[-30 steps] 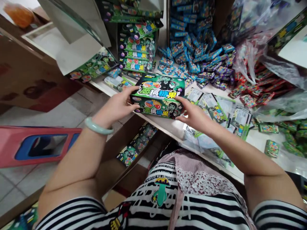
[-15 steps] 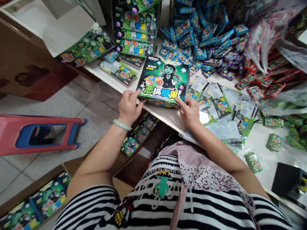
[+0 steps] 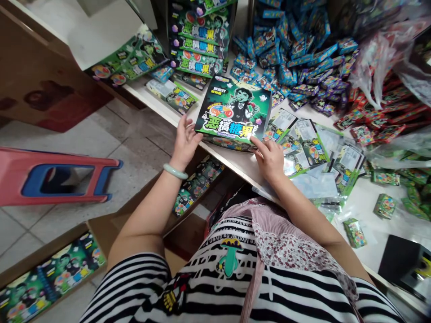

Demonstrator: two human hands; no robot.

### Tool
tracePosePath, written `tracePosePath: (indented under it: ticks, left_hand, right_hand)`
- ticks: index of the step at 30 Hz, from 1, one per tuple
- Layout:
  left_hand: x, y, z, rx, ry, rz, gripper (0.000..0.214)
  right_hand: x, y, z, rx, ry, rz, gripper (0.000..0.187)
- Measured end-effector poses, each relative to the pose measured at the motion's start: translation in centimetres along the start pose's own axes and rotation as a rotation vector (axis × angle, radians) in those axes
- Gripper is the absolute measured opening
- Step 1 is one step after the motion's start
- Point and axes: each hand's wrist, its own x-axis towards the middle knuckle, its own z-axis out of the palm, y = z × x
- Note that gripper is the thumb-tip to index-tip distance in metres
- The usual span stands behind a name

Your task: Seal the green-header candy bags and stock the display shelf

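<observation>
A closed green-and-black candy box [image 3: 235, 107] with a cartoon vampire on its lid lies near the front edge of the white table. By the box's front left corner is my left hand [image 3: 186, 142], its fingers apart and the thumb tip at the corner. My right hand [image 3: 272, 159] has its index finger on the front right corner and its thumb below, against the front side. Flat packs with the same print [image 3: 311, 141] lie to the right of the box, partly beneath clear plastic.
Stacked candy boxes [image 3: 198, 45] stand behind. Small blue packets [image 3: 286, 45], purple packets [image 3: 323, 85] and red packets [image 3: 380, 114] are heaped at the back right. A carton [image 3: 50, 242] holding more boxes and a red-and-blue stool [image 3: 16, 177] stand on the floor at left.
My left hand has loosened from the box's front left corner and its fingers have spread. My right hand stays at the right corner. The view has shifted slightly.
</observation>
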Motion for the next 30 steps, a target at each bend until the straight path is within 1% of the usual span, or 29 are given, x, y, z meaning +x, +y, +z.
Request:
tracePosePath:
  ticks: [2,4,7,10,13,17,19,23,25,27,30]
  left_hand:
    - [0.3,-0.2,0.1,-0.047,-0.108,0.002,0.094]
    - [0.5,-0.2,0.2,-0.04,-0.154,0.021,0.093]
    - [0.4,0.0,0.4,-0.027,-0.147,0.042,0.089]
    - [0.3,0.1,0.6,-0.007,-0.126,0.044,0.088]
    - [0.2,0.3,0.9,0.025,-0.08,0.046,0.086]
    - [0.0,0.4,1.2,0.064,-0.051,0.056,0.085]
    - [-0.2,0.3,1.3,0.074,-0.056,0.056,0.086]
    - [0.2,-0.4,1.0,0.045,-0.114,0.064,0.095]
    - [0.8,-0.8,0.8,-0.036,-0.142,0.052,0.097]
    - [1.5,-1.3,0.8,-0.109,-0.131,0.007,0.094]
    - [2.4,-1.8,1.0,-0.119,-0.113,-0.048,0.09]
  right_hand:
    - [-0.2,0.2,0.1,-0.014,0.016,0.011,0.043]
    - [-0.3,0.5,0.1,-0.034,0.036,0.02,0.042]
    - [0.1,0.9,-0.1,-0.039,0.029,-0.009,0.039]
    - [1.0,1.1,0.2,-0.003,-0.018,-0.093,0.038]
    - [1.8,1.5,0.6,0.045,-0.061,-0.17,0.037]
    - [1.7,2.6,1.0,0.073,-0.118,-0.254,0.036]
    - [1.4,3.2,1.3,0.082,-0.102,-0.274,0.036]
    - [1.2,3.7,1.8,0.176,0.026,-0.324,0.033]
    - [1.1,3.6,1.8,0.225,0.036,-0.365,0.036]
    - [0.9,3.3,1.6,0.257,0.019,-0.382,0.042]
    - [0.5,2.9,1.6,0.304,0.027,-0.359,0.047]
